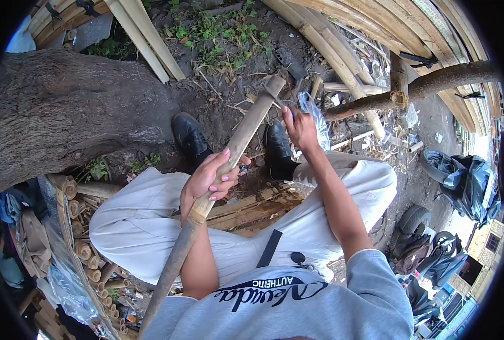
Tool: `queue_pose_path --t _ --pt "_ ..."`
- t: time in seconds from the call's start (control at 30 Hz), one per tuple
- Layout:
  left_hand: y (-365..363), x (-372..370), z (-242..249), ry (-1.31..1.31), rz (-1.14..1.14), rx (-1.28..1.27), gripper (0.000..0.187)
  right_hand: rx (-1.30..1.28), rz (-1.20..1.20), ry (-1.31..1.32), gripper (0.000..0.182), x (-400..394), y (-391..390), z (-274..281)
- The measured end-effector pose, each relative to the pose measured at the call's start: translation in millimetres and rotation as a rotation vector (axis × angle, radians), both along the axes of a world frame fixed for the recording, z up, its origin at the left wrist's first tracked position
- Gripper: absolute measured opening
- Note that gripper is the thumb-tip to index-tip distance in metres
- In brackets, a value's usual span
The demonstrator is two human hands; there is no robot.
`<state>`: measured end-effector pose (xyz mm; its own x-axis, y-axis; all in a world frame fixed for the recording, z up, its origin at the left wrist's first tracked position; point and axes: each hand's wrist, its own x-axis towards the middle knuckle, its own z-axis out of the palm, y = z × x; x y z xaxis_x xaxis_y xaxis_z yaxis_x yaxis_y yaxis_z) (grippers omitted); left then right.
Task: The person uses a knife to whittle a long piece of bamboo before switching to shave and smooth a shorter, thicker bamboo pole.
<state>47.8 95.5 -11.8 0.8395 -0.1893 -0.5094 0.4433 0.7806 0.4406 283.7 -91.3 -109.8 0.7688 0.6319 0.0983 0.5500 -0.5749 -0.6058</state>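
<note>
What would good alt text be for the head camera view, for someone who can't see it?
A seated person's left hand grips a long bamboo pole, while the right hand holds what looks like a small knife against its far end. Around them are bare soil, a thick tree trunk and more bamboo.

Long bamboo pole (242, 135), partly pale, slanting, knife (277, 101) at far end

Soft, fairly even daylight, washed out at the right, with fisheye bending and black rounded edges.
</note>
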Motion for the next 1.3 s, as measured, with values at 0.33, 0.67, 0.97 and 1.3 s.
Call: queue_pose_path --t 0.33,0.67,0.97,1.3 --pt "-1.3 -2.8 -10.9 0.048 -0.007 -0.05 0.052 0.096 0.344 -0.026 0.045 -56.4 -6.6 15.7" --pt "-6.1 -3.1 -10.5 -0.039 -0.078 0.076 0.055 -0.086 0.202 -0.197 0.045 -30.4 -8.1 0.3" --pt "-15.3 2.7 -16.7 0.017 -0.046 0.011 0.052 -0.03 -0.089 -0.04 0.056 14.9 -10.3 -12.4" --pt "-14.9 3.0 -2.7 -0.051 -0.07 0.035 0.052 0.084 0.466 -0.121 0.045 -43.5 -20.9 41.0"
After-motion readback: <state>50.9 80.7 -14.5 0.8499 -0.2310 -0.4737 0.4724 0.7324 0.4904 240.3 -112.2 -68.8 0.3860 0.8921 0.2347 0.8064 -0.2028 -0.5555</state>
